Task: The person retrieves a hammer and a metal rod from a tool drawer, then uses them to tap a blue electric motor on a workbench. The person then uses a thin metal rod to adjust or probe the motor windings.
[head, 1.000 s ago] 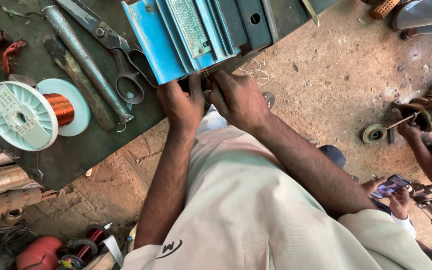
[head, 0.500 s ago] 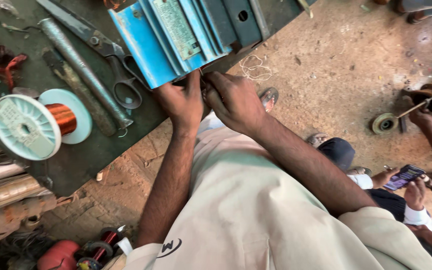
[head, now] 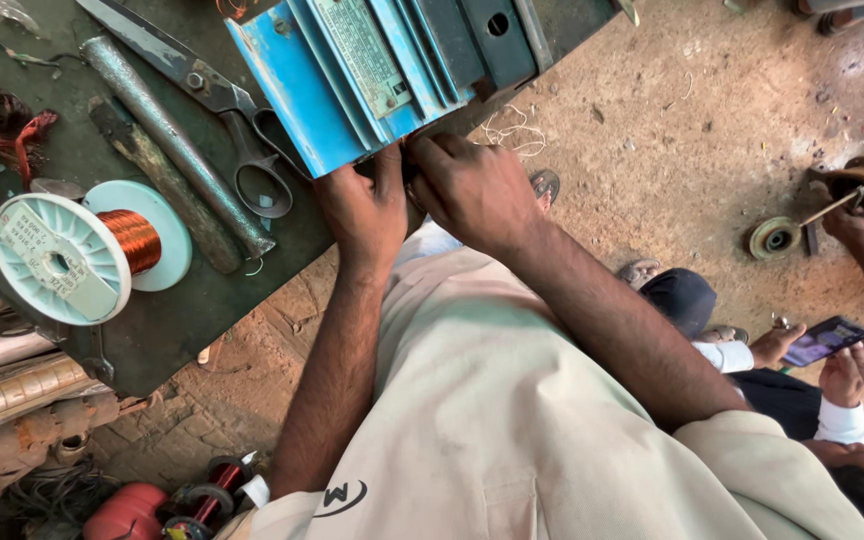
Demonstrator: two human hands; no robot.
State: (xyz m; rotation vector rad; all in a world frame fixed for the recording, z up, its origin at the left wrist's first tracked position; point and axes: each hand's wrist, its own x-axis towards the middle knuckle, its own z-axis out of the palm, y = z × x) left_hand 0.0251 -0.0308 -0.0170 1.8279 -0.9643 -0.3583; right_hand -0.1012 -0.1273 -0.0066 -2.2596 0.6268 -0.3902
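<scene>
A blue finned motor housing lies on the dark green workbench with its open end facing me. My left hand presses against the lower left of that end, fingers curled under the rim. My right hand is beside it, fingers bent into the same opening. What the fingertips pinch is hidden by the housing edge and my knuckles. Both forearms reach up from my beige shirt.
On the bench lie large shears, a grey metal bar, a white spool of copper wire and red wire scraps. A seated person holds a phone; another person's hand works near a pulley on the dirt floor.
The view has shifted slightly, so the bench and housing sit a little lower and right. Both hands stay at the housing's end, fingers shifting only slightly.
</scene>
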